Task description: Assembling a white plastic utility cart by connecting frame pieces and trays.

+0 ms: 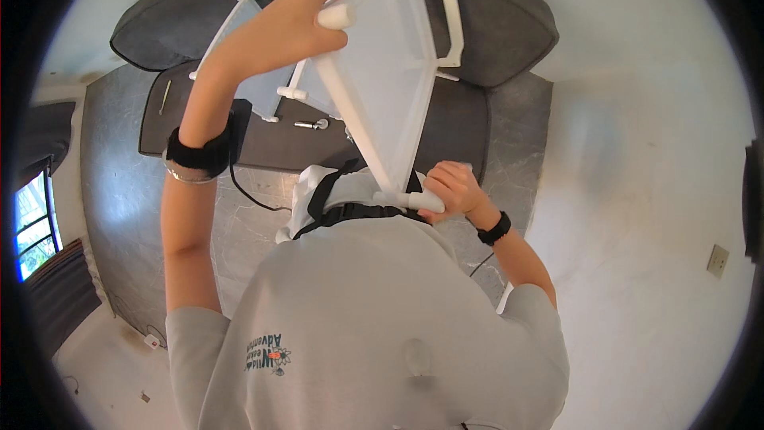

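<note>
Two hands grip my white plastic panel [390,72]: left hand [298,24] clenched on its upper peg, right hand [454,187] grasping the lower peg, above the dark bench [446,139].

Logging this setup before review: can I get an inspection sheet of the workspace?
Surface: dark low table on a grey marbled floor.
Job's things: white translucent panel with plastic frame, held up tilted; a second panel behind it.
Clutter: small metal parts on the table.
Hands: left hand grips the panel's upper end, right hand its lower end.
Cables: black cable hanging from the left wrist.
Surroundings: dark sofa, wall socket.
</note>
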{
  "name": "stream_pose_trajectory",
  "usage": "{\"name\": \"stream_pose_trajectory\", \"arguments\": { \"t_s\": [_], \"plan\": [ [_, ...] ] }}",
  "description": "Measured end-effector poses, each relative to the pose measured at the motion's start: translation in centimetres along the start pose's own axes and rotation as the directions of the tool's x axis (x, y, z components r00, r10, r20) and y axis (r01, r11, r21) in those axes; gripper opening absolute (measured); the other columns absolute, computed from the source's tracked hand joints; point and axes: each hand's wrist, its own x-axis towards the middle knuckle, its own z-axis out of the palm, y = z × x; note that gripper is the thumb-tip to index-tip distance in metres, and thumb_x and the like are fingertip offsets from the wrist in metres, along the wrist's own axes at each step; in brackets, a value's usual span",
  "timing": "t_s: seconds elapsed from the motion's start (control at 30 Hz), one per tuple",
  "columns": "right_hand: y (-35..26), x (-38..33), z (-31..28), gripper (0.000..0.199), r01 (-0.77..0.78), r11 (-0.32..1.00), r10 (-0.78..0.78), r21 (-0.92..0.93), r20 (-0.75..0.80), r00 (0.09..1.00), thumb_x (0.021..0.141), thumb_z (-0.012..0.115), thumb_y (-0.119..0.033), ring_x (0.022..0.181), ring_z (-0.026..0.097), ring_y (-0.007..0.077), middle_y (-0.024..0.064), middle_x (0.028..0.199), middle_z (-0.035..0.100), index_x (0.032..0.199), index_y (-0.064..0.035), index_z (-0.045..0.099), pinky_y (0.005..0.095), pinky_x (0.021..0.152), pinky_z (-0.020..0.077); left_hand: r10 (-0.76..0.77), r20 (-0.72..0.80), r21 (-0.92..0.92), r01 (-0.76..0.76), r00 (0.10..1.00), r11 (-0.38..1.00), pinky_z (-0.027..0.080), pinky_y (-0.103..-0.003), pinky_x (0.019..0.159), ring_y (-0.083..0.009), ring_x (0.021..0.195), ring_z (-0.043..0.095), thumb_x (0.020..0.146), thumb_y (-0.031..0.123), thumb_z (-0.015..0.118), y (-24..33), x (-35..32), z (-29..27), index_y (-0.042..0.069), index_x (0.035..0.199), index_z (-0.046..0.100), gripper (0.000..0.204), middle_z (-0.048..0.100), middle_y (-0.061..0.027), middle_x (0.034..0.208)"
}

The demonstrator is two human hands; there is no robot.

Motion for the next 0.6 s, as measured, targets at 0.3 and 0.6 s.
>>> {"name": "stream_pose_trajectory", "arguments": {
  "t_s": [0.3, 0.6],
  "plan": [
    [-0.8, -2.5, 1.3, 0.036, -0.164, 0.982, 0.164, 0.09, 0.005, 0.986, 0.064, 0.067, -0.035, 0.052, 0.049, 0.0249, 0.0098, 0.062, 0.048, 0.073, -0.0041, 0.051, 0.0321, 0.047, 0.041, 0.069, -0.046, -0.011, -0.07, 0.997, 0.997, 0.045, -0.032, 0.084, -0.0243, 0.092, 0.058, 0.067, 0.019, 0.051, 1.1, 0.2, 0.4, 0.002, 0.122, 0.047, 0.058, 0.058, -0.0183, 0.108],
    [-1.9, -2.3, 0.7, 0.033, -0.415, 0.881, 0.415, 0.228, 0.053, 0.908, 0.064, 0.067, -0.031, 0.053, 0.051, 0.0282, 0.0116, 0.062, 0.049, 0.076, -0.0047, 0.052, 0.0344, 0.047, 0.0417, 0.022, -0.026, 0.064, -0.021, 0.999, 0.998, 0.046, -0.032, 0.08, -0.0246, 0.087, 0.059, 0.067, 0.019, 0.051, 0.6, 0.8, 0.4, 0.002, 0.12, 0.05, 0.055, 0.06, -0.0181, 0.101]
  ]
}}
